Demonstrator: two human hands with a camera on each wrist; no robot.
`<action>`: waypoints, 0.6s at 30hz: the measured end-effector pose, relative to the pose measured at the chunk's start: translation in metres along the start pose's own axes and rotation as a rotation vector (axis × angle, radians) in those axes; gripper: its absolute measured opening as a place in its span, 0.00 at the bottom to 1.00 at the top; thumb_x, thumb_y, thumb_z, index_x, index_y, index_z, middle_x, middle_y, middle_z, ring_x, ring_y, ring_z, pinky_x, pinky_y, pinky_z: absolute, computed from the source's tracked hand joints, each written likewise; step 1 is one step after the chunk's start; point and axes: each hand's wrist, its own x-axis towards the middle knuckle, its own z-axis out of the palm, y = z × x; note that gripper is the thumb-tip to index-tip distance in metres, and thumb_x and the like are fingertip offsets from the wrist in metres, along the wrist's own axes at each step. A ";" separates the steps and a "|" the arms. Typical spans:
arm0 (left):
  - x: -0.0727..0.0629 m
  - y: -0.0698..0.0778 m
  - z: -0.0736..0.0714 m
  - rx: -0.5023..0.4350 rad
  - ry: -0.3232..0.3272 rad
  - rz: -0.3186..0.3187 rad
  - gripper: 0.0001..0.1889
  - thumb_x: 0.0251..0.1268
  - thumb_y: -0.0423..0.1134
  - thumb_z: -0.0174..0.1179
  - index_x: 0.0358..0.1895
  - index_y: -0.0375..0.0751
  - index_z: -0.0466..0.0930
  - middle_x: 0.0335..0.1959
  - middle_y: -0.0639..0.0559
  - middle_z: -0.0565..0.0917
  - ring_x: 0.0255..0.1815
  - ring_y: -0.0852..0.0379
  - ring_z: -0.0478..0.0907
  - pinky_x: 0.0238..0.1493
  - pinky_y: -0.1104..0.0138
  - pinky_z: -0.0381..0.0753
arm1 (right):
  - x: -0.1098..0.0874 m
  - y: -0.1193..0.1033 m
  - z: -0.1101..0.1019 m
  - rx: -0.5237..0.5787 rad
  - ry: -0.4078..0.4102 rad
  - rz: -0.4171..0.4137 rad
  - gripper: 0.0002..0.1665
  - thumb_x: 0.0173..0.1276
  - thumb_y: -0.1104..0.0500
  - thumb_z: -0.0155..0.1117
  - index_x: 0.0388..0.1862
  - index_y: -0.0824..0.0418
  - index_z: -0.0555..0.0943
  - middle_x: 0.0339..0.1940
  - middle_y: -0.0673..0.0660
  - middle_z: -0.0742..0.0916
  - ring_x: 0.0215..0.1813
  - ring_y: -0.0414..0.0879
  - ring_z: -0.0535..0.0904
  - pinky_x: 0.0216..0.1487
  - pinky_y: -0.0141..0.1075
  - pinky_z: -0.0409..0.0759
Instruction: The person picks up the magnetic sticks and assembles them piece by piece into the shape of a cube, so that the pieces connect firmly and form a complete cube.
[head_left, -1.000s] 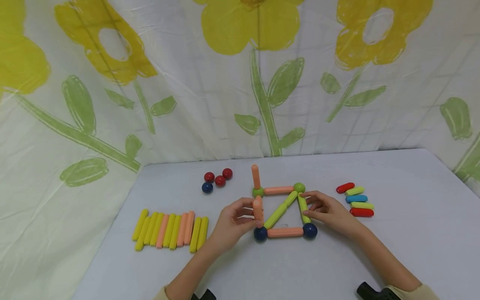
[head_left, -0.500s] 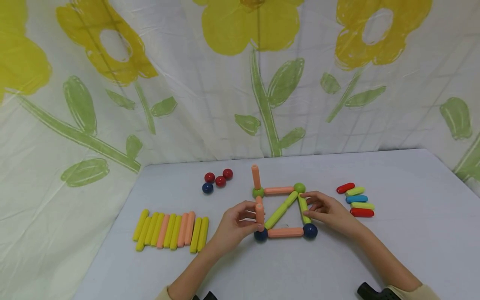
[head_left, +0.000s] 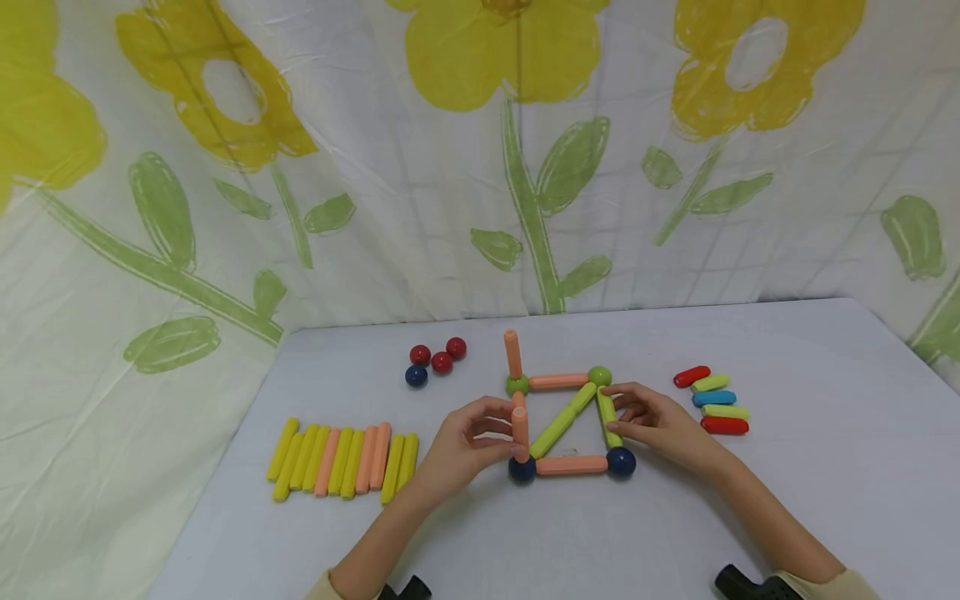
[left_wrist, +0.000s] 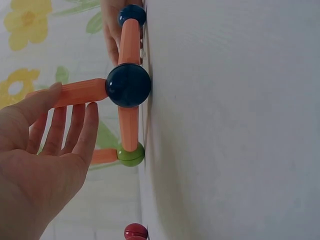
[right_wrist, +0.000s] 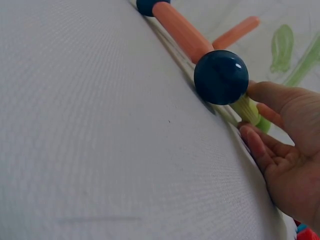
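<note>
My left hand (head_left: 467, 446) pinches an orange rod (head_left: 520, 429) that stands upright on the near-left dark blue ball (head_left: 522, 468); the left wrist view shows the rod's end touching the ball (left_wrist: 128, 85). On the right side of the square frame, my right hand (head_left: 660, 421) pinches a yellow-green rod (head_left: 608, 417) between thumb and fingers, beside the near-right dark blue ball (head_left: 621, 462). An orange rod (head_left: 572, 465) joins the two blue balls. A yellow-green diagonal (head_left: 558, 425) crosses the frame to a green ball (head_left: 599, 377). Another orange rod (head_left: 513, 354) stands on the far-left green ball (head_left: 517, 385).
A row of yellow and orange rods (head_left: 341, 462) lies at the left. Several red balls (head_left: 442, 362) and a dark blue ball (head_left: 416, 376) sit behind it. Short curved red, green and blue pieces (head_left: 714, 399) lie to the right. A flowered curtain (head_left: 420, 208) hangs behind the white table (head_left: 585, 550).
The orange rod in my left hand has gone from leaning toward the camera to upright, coming down onto the blue ball. My right hand has stayed on the yellow-green rod.
</note>
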 end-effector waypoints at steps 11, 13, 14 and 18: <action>0.000 0.002 0.002 0.002 0.002 -0.022 0.19 0.69 0.23 0.66 0.61 0.30 0.79 0.56 0.35 0.82 0.57 0.40 0.84 0.57 0.66 0.87 | 0.000 0.002 0.000 -0.011 0.003 0.009 0.30 0.75 0.54 0.71 0.72 0.60 0.75 0.58 0.61 0.85 0.50 0.48 0.82 0.50 0.29 0.84; 0.000 0.002 0.002 0.006 0.002 -0.020 0.19 0.69 0.23 0.66 0.61 0.30 0.79 0.56 0.35 0.82 0.57 0.40 0.84 0.57 0.66 0.87 | 0.001 0.002 0.000 -0.010 0.003 0.008 0.30 0.75 0.54 0.71 0.72 0.60 0.75 0.57 0.61 0.85 0.50 0.48 0.82 0.50 0.29 0.84; 0.000 0.002 0.002 0.008 0.002 -0.019 0.19 0.68 0.23 0.66 0.61 0.30 0.79 0.56 0.35 0.82 0.57 0.40 0.84 0.57 0.66 0.87 | 0.001 0.002 0.000 -0.008 0.002 0.007 0.30 0.75 0.54 0.71 0.72 0.61 0.75 0.57 0.61 0.85 0.50 0.48 0.82 0.50 0.29 0.84; -0.001 0.002 0.002 0.014 -0.005 -0.014 0.19 0.68 0.22 0.66 0.61 0.29 0.79 0.56 0.34 0.82 0.57 0.39 0.84 0.56 0.66 0.87 | 0.000 0.003 0.000 -0.005 0.001 0.003 0.30 0.75 0.54 0.71 0.72 0.61 0.75 0.57 0.61 0.85 0.50 0.48 0.82 0.50 0.30 0.84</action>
